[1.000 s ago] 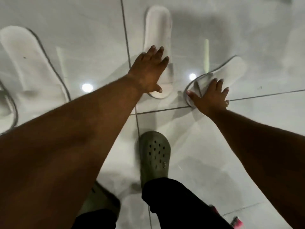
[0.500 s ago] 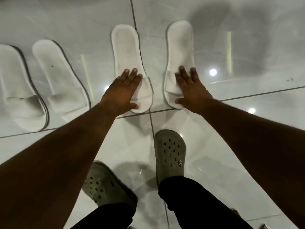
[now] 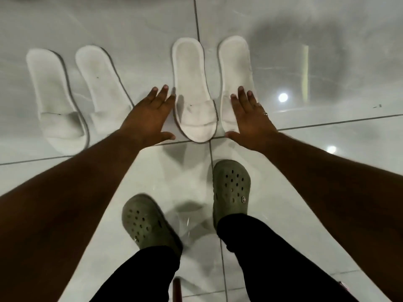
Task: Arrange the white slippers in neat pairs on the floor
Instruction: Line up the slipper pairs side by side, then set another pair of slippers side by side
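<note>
Count: four white slippers on the tiled floor (image 3: 305, 192), toes toward me, in two pairs. Landmark: the dark grout line (image 3: 197, 20) that runs away from me between my feet.

Left of the grout line, well apart from it: first slipper (image 3: 54, 99) and second slipper (image 3: 102, 90), side by side, both tilted. Just left of the line: third slipper (image 3: 194, 90), toe end touching the line. Just right of it: fourth slipper (image 3: 235, 68). These two lie near-parallel with a narrow gap.

My left hand (image 3: 148, 118) is flat beside the third slipper's outer edge, fingers (image 3: 162, 94) spread apart, gripping nothing; its wrist hides the toe of the second slipper. My right hand (image 3: 250, 120) lies palm-down on the fourth slipper's strap end, fingers apart, not clamped; a ring (image 3: 265, 114) shows on one.

Other: two green clogs, left clog (image 3: 148, 225) and right clog (image 3: 232, 188), either side of the grout line, below black trouser legs (image 3: 261, 258).
</note>
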`<state>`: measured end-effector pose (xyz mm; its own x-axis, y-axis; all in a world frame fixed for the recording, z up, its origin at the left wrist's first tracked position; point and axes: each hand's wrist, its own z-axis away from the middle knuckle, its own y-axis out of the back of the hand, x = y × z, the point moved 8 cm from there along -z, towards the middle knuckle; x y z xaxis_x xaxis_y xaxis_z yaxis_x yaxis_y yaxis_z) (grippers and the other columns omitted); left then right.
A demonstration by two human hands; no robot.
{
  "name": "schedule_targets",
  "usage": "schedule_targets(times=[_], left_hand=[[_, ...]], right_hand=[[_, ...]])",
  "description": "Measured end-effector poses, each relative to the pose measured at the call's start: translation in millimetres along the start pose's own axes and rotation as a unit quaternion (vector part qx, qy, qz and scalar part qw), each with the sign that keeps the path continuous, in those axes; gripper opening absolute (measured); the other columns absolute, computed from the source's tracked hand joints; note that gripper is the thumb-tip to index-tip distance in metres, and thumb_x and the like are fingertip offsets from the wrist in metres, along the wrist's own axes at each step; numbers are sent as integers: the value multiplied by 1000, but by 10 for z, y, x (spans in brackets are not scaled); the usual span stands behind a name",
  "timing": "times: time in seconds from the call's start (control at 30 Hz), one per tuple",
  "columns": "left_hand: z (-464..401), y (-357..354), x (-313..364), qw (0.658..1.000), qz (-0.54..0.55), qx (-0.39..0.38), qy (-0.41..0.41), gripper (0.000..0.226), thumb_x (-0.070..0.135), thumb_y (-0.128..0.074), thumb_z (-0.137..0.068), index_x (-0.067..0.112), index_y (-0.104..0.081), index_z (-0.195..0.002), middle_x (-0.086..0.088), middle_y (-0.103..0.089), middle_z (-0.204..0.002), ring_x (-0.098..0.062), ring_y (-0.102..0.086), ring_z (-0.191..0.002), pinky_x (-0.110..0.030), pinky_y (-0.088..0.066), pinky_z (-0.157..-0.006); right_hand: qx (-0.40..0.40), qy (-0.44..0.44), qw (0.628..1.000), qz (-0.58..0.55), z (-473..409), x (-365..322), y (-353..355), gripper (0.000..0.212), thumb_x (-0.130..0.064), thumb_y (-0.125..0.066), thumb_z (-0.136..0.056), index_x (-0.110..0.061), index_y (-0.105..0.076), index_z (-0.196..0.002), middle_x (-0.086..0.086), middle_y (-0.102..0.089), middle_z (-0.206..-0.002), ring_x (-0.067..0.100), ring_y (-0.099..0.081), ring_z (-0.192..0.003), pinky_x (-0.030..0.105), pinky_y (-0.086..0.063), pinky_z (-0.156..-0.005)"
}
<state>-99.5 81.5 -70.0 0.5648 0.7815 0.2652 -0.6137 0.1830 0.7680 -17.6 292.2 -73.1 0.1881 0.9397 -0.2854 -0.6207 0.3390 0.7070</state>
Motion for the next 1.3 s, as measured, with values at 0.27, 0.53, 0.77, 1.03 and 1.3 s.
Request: schedule_targets(times=[0.27, 0.53, 0.77, 1.03, 1.3], left_hand=[[1251, 386, -1495, 988, 4, -53, 145, 106, 41, -77, -73, 15, -11, -151, -10, -5, -163, -30, -5, -150, -47, -23, -118], [1066, -242, -2580, 992, -24, -71, 106, 112, 39, -79, -70, 14, -7, -152, -12, 2, -162, -33, 0, -149, -41, -12, -121], [1485, -576, -3366, 993, -9, -38, 108, 92, 37, -69, -80, 23, -12, -151, -1, 0, -163, -26, -5, -150, -47, -23, -118], [2193, -582, -4654, 981, 53, -42, 183, 91, 29, -71, -80, 23, -15, -151, -1, -4, -163, -25, -5, -150, -43, -20, -119], [2322, -668, -4834, 977, 69, -41, 197, 91, 23, -71, -81, 23, -13, -151, -1, -1, -163, -25, -4, -150, -47, -25, -117]], right_hand=[[5, 91, 995, 34, -161, -1824, 146, 103, -52, -64, -81, -17, 1, -152, 12, 8, -162, 39, 4, -148, 54, -12, -120], [-29, 104, 990, 94, -1182, -2823, -676, 109, -45, -73, -76, -21, 3, -151, 12, 15, -161, 37, 10, -148, 51, -11, -120], [-17, 64, 994, 88, -1390, -3432, -948, 111, -35, -76, -75, -14, 2, -151, 17, 18, -159, 38, 12, -147, 51, -5, -120], [-8, 87, 992, 89, -1760, -4918, -1268, 114, -39, -76, -74, -11, 3, -151, 19, 16, -159, 40, 10, -147, 50, -7, -120], [-4, 125, 988, 89, -1809, -5419, -1429, 111, -43, -74, -76, -10, 1, -151, 18, 15, -160, 37, 9, -148, 47, -8, -120]])
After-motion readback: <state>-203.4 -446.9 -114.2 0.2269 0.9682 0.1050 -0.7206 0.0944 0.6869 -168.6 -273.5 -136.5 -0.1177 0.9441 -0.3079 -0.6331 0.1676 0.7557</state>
